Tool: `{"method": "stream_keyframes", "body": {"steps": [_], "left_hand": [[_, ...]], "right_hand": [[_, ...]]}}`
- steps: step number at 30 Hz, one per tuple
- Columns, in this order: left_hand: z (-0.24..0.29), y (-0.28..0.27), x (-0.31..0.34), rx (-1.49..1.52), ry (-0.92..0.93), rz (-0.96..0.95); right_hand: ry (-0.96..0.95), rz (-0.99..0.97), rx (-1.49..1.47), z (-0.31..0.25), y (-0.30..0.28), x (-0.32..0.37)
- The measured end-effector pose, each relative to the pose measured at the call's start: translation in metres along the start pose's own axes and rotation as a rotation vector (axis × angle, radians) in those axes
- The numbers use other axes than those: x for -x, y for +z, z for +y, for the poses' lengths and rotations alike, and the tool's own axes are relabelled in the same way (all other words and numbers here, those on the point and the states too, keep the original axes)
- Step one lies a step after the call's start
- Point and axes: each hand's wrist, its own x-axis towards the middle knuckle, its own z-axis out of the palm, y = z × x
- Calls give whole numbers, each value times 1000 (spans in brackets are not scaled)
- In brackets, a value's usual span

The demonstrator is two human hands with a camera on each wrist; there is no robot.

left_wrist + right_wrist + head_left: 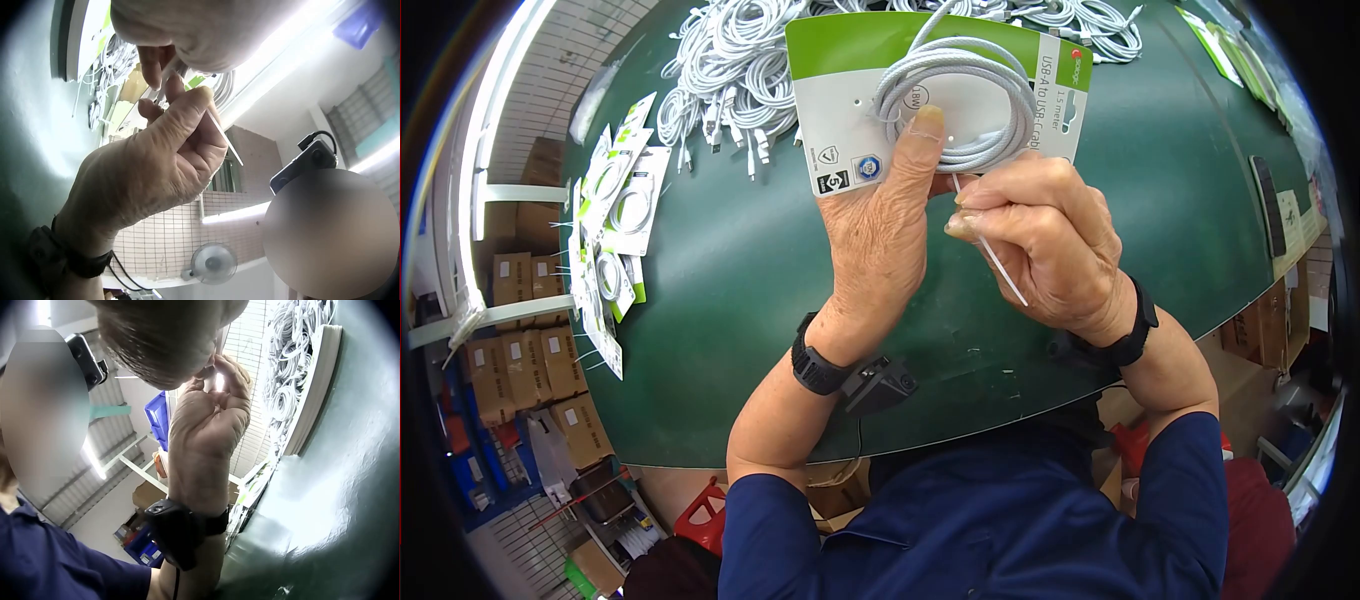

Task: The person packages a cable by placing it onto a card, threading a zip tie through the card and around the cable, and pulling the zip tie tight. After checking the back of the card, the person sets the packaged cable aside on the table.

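My left hand [880, 235] grips a green-and-white packaging card [830, 110] by its lower edge, thumb across the front and fingers behind. On the card's face lies a coiled white braided USB cable [1000, 150], and the thumb presses beside the coil. Just below, my right hand [1055, 240] pinches a thin white tie [1005, 272] between thumb and fingers. The tie runs up to the card's bottom edge, with its free end pointing down. In the left wrist view the tie [225, 139] sticks out past the right hand's fingertips.
A heap of coiled white cables [735, 70] lies at the back of the green table [730, 270]. Several carded cables [615, 220] overlap along the left edge. More green cards [1245, 65] lie at the back right, near a dark flat object [1266, 205] by the right edge.
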Motion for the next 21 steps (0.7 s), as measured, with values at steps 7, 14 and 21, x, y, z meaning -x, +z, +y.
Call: {"method": "stream_keyframes", "body": {"steps": [7, 14, 21], "left_hand": [[-8, 5, -3, -3, 54, 48], [-10, 4, 7, -30, -48, -3], [-17, 0, 4, -62, -61, 30]], "right_hand": [[19, -25, -9, 4, -5, -4], [372, 56, 35, 7, -13, -1], [115, -46, 231, 17, -12, -8]]}}
